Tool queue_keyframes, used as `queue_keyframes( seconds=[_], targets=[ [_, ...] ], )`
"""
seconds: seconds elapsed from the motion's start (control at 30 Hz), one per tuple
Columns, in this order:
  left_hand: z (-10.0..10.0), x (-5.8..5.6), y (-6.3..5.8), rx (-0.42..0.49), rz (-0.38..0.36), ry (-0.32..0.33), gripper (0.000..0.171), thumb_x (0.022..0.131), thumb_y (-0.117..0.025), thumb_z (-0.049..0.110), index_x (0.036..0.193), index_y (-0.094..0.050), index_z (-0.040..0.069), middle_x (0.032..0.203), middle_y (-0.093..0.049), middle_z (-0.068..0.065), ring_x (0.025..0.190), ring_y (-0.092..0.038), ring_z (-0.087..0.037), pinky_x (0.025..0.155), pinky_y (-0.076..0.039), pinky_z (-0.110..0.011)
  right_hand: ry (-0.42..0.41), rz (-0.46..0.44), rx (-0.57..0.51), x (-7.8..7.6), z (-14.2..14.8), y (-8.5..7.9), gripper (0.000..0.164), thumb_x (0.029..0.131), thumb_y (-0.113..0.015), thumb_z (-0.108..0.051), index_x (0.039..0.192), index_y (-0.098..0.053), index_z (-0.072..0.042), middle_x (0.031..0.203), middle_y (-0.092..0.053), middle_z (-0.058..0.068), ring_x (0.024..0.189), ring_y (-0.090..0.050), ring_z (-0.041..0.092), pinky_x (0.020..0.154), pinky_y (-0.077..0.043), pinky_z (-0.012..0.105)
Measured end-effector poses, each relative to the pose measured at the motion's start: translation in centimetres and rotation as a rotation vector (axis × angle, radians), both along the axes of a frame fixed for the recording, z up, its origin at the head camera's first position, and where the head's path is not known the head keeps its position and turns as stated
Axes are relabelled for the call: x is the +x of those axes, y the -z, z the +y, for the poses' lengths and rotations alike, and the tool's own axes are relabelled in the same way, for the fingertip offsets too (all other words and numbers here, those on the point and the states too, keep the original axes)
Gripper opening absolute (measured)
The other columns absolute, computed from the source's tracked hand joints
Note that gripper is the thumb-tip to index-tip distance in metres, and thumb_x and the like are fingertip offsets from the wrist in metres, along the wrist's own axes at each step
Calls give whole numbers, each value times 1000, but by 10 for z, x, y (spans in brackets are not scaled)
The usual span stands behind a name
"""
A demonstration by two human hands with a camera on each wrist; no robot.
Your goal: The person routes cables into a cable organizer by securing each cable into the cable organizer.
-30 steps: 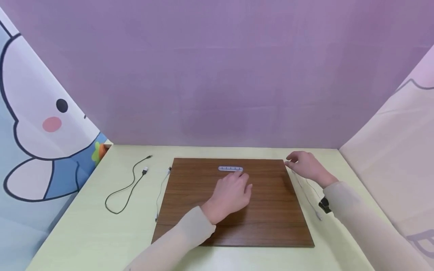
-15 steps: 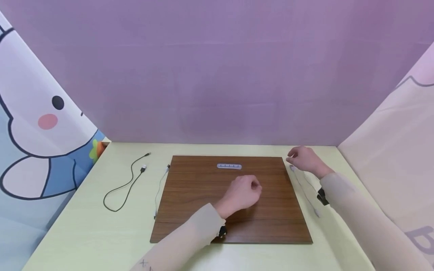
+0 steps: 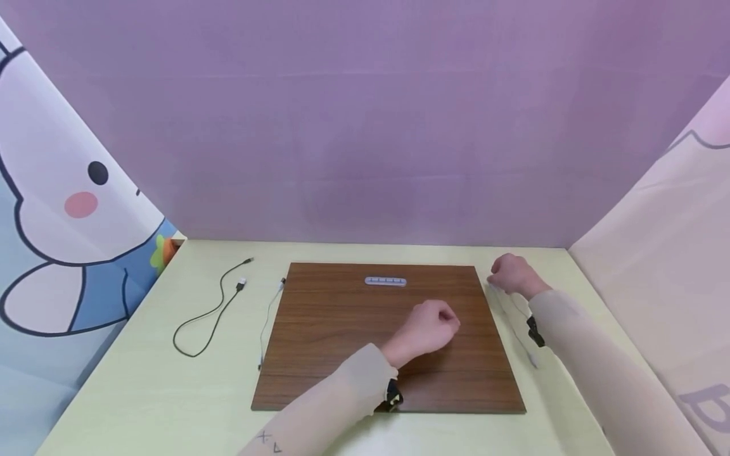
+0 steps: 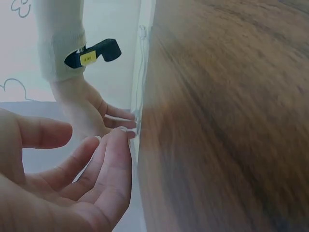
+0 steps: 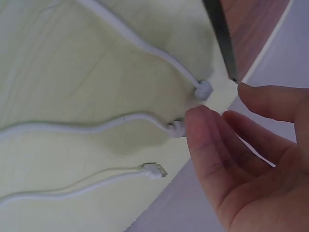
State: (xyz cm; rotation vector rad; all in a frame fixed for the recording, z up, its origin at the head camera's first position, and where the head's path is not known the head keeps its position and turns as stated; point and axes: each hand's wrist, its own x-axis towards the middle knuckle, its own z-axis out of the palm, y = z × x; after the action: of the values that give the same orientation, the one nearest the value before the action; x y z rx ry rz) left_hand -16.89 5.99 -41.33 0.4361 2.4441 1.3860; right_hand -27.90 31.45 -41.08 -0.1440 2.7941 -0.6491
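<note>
My left hand [image 3: 429,326] hovers over the brown wooden board [image 3: 342,354], palm turned to the right. Its fingers bend loosely with a gap to the thumb, and nothing is held, as the left wrist view shows. Beside the board's far right corner is my right hand [image 3: 513,273]. In the right wrist view its fingertips [image 5: 199,118] are at the plug of a white cable [image 5: 82,127]; whether they touch it I cannot tell. The thumb stands apart from them. A second white cable [image 5: 140,42] ends in a plug nearby, and a third plug [image 5: 154,170] lies lower down.
A small pale slotted strip [image 3: 385,281] lies near the board's far edge. Left of the board are a short white cable [image 3: 267,326] with dark ends and a black USB cable [image 3: 196,320]. A purple cloth wall [image 3: 365,126] closes off the table's back.
My left hand has drawn away from the pale strip, moving right and toward me over the board. My right hand has stayed near the far right corner, shifting slightly right.
</note>
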Motion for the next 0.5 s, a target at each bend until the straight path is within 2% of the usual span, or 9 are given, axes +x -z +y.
queue_keyframes(
  seconds=[0.07,0.13,0.2,0.27,0.37,0.5],
  targets=[
    [3,0,1,14,-23,0,11,97,-64,21,100,-73,14,84,-63,8,73,-57,-9,69,-49,-26,12,-19,-6,-1,0,3,28,95,-60,-10,107,-63,15,93,-68,21,77,-67,26,71,-59,40],
    [6,1,3,38,-56,-6,10,97,-64,20,97,-72,14,81,-64,6,70,-58,-10,67,-49,-26,29,-32,-7,-2,0,6,18,94,-60,-9,91,-63,9,79,-65,12,70,-63,21,66,-57,36],
    [9,1,4,78,-101,-22,9,96,-64,17,95,-71,12,80,-65,1,67,-60,-12,63,-50,-27,47,-40,-1,-3,-2,8,20,93,-60,-9,75,-57,-1,67,-57,3,60,-56,15,61,-53,31],
    [11,1,7,127,-149,-44,8,96,-64,14,94,-70,10,81,-66,-3,66,-62,-15,63,-53,-27,61,-53,7,-3,-3,10,25,92,-59,-8,69,-49,-9,60,-48,-3,54,-49,11,58,-49,28],
    [15,0,10,189,-218,-76,7,96,-65,11,92,-69,7,84,-68,-8,67,-64,-19,64,-56,-29,77,-64,14,-3,-5,11,22,91,-60,-8,71,-51,-9,63,-48,-2,54,-48,11,58,-50,29],
    [21,0,13,216,-273,-108,6,96,-66,9,91,-68,6,84,-67,-9,69,-63,-21,65,-58,-32,90,-61,25,-3,-7,13,10,91,-61,-6,87,-62,3,80,-61,11,63,-60,18,63,-57,32]
  ],
)
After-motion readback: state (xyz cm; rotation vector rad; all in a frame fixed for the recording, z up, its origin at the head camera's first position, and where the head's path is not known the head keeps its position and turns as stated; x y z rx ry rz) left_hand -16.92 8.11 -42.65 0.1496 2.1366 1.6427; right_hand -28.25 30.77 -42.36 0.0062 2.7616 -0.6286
